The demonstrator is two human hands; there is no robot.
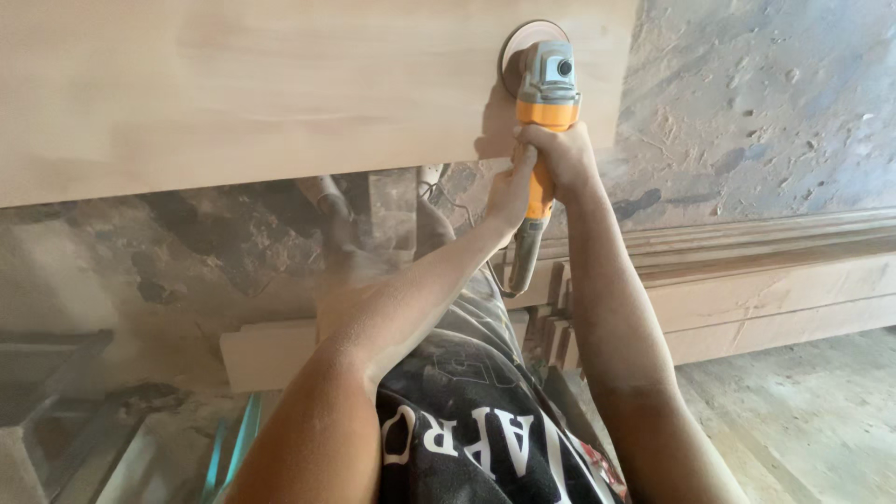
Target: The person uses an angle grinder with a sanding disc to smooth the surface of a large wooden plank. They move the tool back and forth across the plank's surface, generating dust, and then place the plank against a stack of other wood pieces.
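1. The orange angle grinder (541,140) runs from 6 to 12 o'clock, its disc (525,51) at the 12 o'clock end against the pale wooden board (280,93)
2. The right hand (563,154) has its grip closed on the body, nearer the disc
3. The left hand (511,191), at its 7 o'clock, also clasps the body

- One view only, from a camera worn on the person's head, looking down and forward along both outstretched forearms.
- It faces a pale wooden panel (280,93) filling the upper left, close in, roughly at arm's reach.
- Both arms run up from the bottom edge to mid-frame; the person's dark printed shirt (476,429) sits right under the lens.
- The dusty floor (775,112) shows upper right, stacked mouldings (765,280) lower right.
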